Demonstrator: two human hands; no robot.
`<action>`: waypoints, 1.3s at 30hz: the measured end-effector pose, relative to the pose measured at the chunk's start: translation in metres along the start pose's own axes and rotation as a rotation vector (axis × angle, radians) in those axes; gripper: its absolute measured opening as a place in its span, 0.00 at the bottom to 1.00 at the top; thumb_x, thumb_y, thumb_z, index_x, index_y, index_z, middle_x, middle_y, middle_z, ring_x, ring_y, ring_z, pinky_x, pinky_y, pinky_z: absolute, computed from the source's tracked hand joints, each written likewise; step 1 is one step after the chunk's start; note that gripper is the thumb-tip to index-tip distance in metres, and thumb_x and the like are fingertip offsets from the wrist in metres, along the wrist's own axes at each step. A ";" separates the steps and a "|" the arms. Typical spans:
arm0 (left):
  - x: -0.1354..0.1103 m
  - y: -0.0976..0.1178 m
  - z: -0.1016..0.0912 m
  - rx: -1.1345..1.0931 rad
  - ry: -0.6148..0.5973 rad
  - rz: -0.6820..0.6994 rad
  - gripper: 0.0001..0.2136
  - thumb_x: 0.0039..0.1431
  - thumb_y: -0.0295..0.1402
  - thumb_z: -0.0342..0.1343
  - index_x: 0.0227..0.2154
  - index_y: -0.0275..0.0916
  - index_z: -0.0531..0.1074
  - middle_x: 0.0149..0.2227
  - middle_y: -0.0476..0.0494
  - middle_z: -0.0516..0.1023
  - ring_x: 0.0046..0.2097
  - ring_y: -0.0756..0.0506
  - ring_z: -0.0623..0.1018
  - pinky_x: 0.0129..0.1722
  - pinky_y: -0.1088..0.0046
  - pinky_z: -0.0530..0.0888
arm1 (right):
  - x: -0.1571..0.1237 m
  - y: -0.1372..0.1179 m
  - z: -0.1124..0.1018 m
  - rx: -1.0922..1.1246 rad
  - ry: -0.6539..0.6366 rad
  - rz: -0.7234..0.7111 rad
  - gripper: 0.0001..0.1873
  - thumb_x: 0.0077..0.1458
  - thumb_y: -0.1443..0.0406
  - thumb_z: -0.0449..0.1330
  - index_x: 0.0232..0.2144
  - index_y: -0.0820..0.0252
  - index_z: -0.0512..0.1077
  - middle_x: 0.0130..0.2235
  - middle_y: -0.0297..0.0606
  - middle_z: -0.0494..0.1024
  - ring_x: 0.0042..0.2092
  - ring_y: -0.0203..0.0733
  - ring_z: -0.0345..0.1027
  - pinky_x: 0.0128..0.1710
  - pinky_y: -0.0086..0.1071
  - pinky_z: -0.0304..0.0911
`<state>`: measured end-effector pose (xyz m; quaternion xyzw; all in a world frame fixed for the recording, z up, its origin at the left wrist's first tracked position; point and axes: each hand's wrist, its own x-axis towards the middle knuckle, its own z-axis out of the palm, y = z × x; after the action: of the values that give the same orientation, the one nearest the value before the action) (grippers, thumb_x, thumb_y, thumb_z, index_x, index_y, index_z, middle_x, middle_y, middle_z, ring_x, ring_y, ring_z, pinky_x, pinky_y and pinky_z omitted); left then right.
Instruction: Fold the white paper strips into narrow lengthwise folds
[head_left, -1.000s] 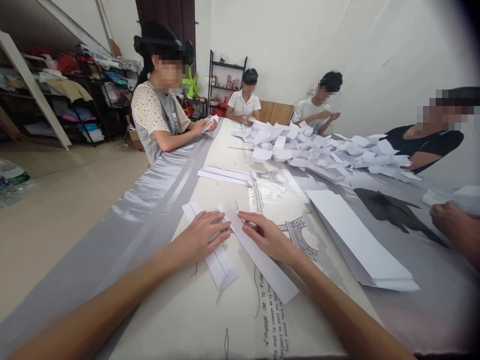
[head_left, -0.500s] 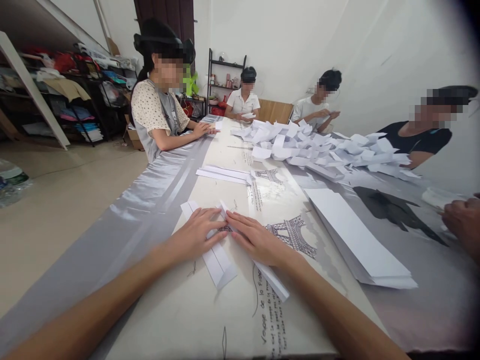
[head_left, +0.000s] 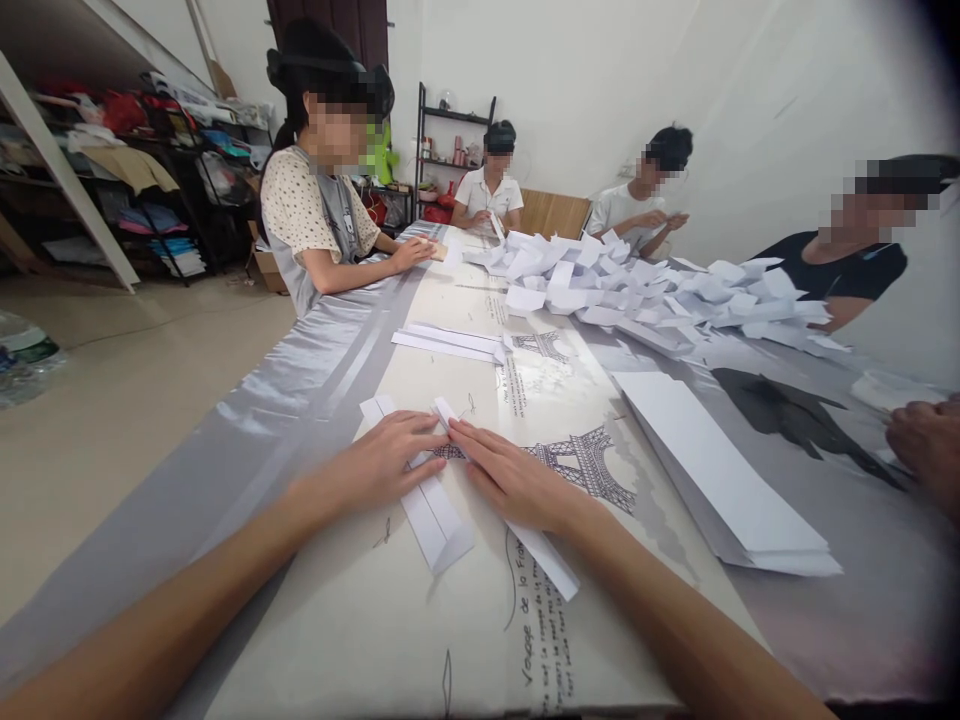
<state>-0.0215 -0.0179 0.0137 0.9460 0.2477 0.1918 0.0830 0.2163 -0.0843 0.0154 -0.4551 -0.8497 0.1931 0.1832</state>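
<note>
Two long white paper strips lie side by side on the printed tablecloth in front of me. My left hand (head_left: 386, 462) rests flat, fingers stretched, on the left folded strip (head_left: 433, 520). My right hand (head_left: 516, 485) lies flat with its fingers pressed on the right folded strip (head_left: 551, 568), whose far tip shows at my fingertips. The fingertips of both hands almost meet in the middle.
A thick stack of white paper sheets (head_left: 720, 478) lies to my right. More folded strips (head_left: 448, 342) lie further up the table. A large heap of folded paper pieces (head_left: 637, 290) fills the far right. Several people sit round the table; another person's hand (head_left: 926, 440) is at right.
My right hand slid left and folded the right strip narrower, bringing its fingertips up against my left hand. The left hand stayed on its strip.
</note>
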 end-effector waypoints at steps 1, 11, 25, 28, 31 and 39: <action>0.000 0.000 0.000 0.003 0.003 0.001 0.16 0.72 0.42 0.49 0.57 0.47 0.72 0.57 0.41 0.76 0.62 0.39 0.72 0.60 0.59 0.69 | 0.000 0.000 0.000 -0.004 0.000 -0.005 0.33 0.70 0.66 0.46 0.73 0.45 0.45 0.73 0.29 0.50 0.73 0.46 0.44 0.72 0.49 0.46; 0.001 0.001 -0.001 0.048 -0.042 -0.060 0.16 0.72 0.39 0.48 0.58 0.47 0.72 0.57 0.40 0.74 0.59 0.38 0.73 0.58 0.56 0.69 | -0.002 0.006 0.001 -0.018 0.005 0.006 0.35 0.69 0.66 0.47 0.73 0.47 0.41 0.72 0.35 0.54 0.71 0.47 0.49 0.70 0.50 0.52; -0.001 -0.004 0.002 0.039 -0.015 -0.050 0.16 0.72 0.39 0.48 0.58 0.48 0.73 0.57 0.41 0.75 0.57 0.38 0.74 0.61 0.53 0.67 | -0.001 0.010 0.002 -0.088 0.042 -0.026 0.37 0.67 0.68 0.50 0.73 0.45 0.44 0.70 0.34 0.60 0.69 0.47 0.55 0.67 0.49 0.59; 0.000 -0.003 0.003 0.055 -0.007 -0.040 0.16 0.72 0.39 0.48 0.57 0.46 0.73 0.56 0.40 0.76 0.57 0.38 0.74 0.61 0.53 0.67 | -0.001 0.011 0.003 -0.096 0.047 -0.031 0.38 0.67 0.68 0.51 0.73 0.44 0.42 0.70 0.34 0.59 0.70 0.48 0.54 0.68 0.50 0.58; 0.002 -0.003 0.006 0.053 0.052 -0.060 0.16 0.73 0.38 0.45 0.52 0.43 0.76 0.53 0.41 0.78 0.54 0.40 0.76 0.60 0.55 0.69 | -0.001 0.010 0.004 -0.102 0.035 -0.031 0.37 0.67 0.68 0.50 0.73 0.45 0.42 0.70 0.35 0.59 0.70 0.47 0.53 0.68 0.51 0.57; 0.003 0.000 0.017 0.156 0.044 -0.094 0.23 0.75 0.42 0.38 0.62 0.36 0.65 0.67 0.35 0.66 0.67 0.40 0.66 0.66 0.58 0.63 | 0.001 0.006 -0.001 -0.053 -0.002 -0.001 0.34 0.67 0.68 0.50 0.72 0.49 0.49 0.71 0.37 0.58 0.71 0.47 0.51 0.70 0.49 0.54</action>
<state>-0.0123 -0.0173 -0.0011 0.9324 0.3079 0.1887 0.0127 0.2208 -0.0805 0.0130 -0.4591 -0.8550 0.1707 0.1705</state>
